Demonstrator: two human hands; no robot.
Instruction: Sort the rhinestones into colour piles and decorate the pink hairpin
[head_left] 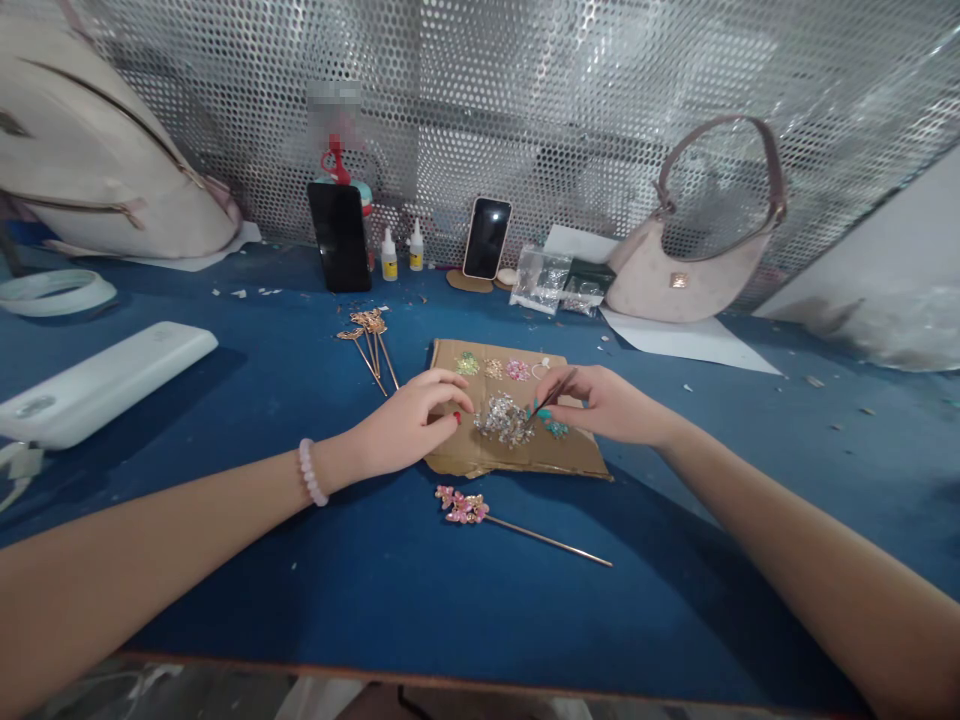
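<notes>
A piece of cardboard point(457, 455) lies on the blue table, bearing a heap of silvery rhinestones point(504, 419). Smaller piles of green point(466, 364), gold point(493, 369), pink point(517, 371) and teal stones point(556, 428) surround it. My right hand point(592, 400) pinches dark tweezers point(553, 392), their tips down at the silvery heap's right side. My left hand point(416, 420) rests at the cardboard's left edge, fingers loosely curved and apart, holding nothing. Nearer me lies a hairpin point(463, 506) with pink flowers and a long gold stem.
Several gold hairpins point(370, 335) lie behind my left hand. Farther back stand two phones point(340, 237) point(487, 238), small glue bottles point(388, 256) and plastic bags point(541, 279). A handbag point(697, 265) is at right; a backpack point(112, 150), tape roll point(56, 292) and white power bank point(105, 382) are left.
</notes>
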